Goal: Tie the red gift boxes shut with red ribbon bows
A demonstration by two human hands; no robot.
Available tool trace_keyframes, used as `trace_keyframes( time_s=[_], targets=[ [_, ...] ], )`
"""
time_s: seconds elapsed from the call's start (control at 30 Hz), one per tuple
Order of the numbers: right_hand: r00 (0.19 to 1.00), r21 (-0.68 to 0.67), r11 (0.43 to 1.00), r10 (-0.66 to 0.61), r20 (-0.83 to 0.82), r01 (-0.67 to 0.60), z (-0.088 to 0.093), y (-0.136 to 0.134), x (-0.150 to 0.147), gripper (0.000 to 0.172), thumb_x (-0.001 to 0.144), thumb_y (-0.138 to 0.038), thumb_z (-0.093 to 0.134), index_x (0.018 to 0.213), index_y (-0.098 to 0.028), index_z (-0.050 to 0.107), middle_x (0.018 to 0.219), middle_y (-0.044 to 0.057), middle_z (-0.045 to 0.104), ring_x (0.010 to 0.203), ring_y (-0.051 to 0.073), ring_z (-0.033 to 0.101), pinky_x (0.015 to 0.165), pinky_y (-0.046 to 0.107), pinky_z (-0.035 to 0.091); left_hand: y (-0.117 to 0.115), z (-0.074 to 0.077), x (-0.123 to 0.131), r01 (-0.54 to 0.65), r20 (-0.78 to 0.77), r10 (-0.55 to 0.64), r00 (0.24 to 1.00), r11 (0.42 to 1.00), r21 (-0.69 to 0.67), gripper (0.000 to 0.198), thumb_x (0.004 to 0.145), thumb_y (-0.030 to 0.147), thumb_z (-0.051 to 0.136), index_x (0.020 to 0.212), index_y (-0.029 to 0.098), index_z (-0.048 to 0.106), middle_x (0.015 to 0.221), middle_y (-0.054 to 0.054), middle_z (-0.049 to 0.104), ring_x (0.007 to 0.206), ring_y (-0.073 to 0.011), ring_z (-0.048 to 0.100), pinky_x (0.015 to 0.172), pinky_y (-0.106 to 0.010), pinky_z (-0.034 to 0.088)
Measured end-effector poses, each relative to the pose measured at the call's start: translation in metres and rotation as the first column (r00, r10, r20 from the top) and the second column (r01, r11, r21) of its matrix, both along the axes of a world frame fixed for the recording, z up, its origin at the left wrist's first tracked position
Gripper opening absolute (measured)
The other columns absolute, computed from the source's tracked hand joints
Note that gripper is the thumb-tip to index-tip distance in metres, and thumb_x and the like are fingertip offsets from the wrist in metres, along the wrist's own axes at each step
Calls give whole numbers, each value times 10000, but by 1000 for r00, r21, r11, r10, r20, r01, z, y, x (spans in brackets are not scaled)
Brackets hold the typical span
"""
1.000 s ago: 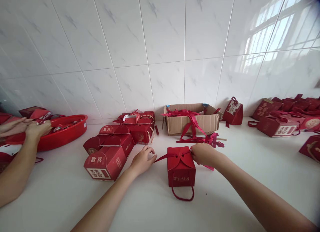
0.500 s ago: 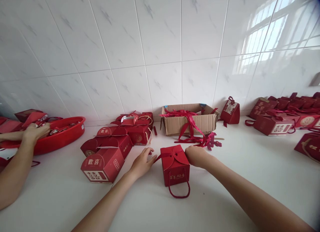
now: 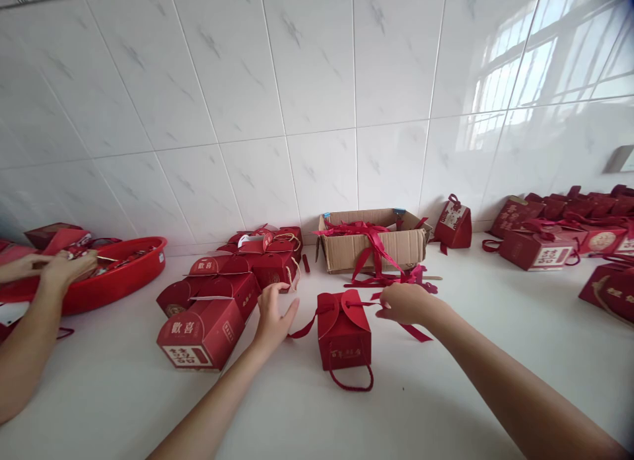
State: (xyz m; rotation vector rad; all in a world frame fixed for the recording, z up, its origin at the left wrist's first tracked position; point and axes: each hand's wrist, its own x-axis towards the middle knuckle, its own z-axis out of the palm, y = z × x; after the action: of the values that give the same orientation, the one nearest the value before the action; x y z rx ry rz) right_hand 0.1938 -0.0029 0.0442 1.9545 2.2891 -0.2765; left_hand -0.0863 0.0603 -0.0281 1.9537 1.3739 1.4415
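A small red gift box (image 3: 344,341) stands upright in front of me, gold lettering on its front and a dark red cord handle hanging at its foot. A red ribbon (image 3: 307,326) threads through the slits in its folded top and comes out on both sides. To the left, my left hand (image 3: 274,318) is open, thumb and fingers apart, close above that side's ribbon end. My right hand (image 3: 409,305) is closed in a pinch on the ribbon at the right of the box, and a ribbon tail (image 3: 419,333) shows below it on the counter.
Red boxes (image 3: 203,331) stand grouped at left. A cardboard box (image 3: 374,254) with loose ribbons is by the tiled wall. More red boxes (image 3: 539,248) line the right side. At far left, another person's hands (image 3: 69,268) work over a red basin (image 3: 123,281).
My left hand has moved left and opened, leaving the ribbon end lying out. My right hand has drawn away from the box to the right, and more ribbon shows on that side.
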Motion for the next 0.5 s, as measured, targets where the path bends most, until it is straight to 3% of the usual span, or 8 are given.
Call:
trace_keyframes(
  time_s=[0.1,0.2,0.27,0.37,0.43,0.5],
  targets=[
    [999,57,997,-46,10,45,8,-4,8,225,800,-286,605,969,-150,664,980,119,671,929,293,622,657,333,452,-7,11,-2,6,80,-9,997,999,48,181,793,427,555,810,246,549,930,-57,524,985,-255,456,863,-342,358],
    [998,118,991,-64,5,63,14,-9,9,261,778,-253,632,1007,-126,632,1046,143,640,982,308,594,689,351,447,-18,19,-2,215,63,-214,975,976,-12,376,859,480,425,633,226,584,718,-43,530,759,-210,492,754,-317,383],
    [999,104,994,-34,-11,35,16,-14,6,233,779,-252,622,982,-139,639,1023,129,651,962,296,600,671,339,444,-25,23,-1,382,35,-381,924,918,-109,545,887,518,318,577,212,645,611,-51,534,641,-191,490,683,-319,389],
    [989,-39,991,122,-84,-126,17,-19,2,153,769,-264,608,894,-227,687,945,32,692,860,221,639,624,279,437,-32,26,1,535,20,-551,834,800,-274,691,906,538,216,579,194,720,532,-66,540,560,-179,494,604,-316,380],
    [957,-190,946,234,-169,-264,15,-21,-1,222,763,-260,591,955,-284,700,940,-8,706,823,193,653,602,258,431,-34,26,3,575,22,-610,792,732,-365,709,908,545,213,588,190,736,504,-68,545,540,-176,501,574,-307,372],
    [939,-301,896,268,-218,-326,12,-21,-4,354,769,-237,558,1104,-292,659,913,2,719,838,201,660,594,261,429,-33,24,3,581,26,-636,771,687,-436,707,907,559,219,612,187,743,465,-60,543,499,-166,489,538,-293,356]
  ],
)
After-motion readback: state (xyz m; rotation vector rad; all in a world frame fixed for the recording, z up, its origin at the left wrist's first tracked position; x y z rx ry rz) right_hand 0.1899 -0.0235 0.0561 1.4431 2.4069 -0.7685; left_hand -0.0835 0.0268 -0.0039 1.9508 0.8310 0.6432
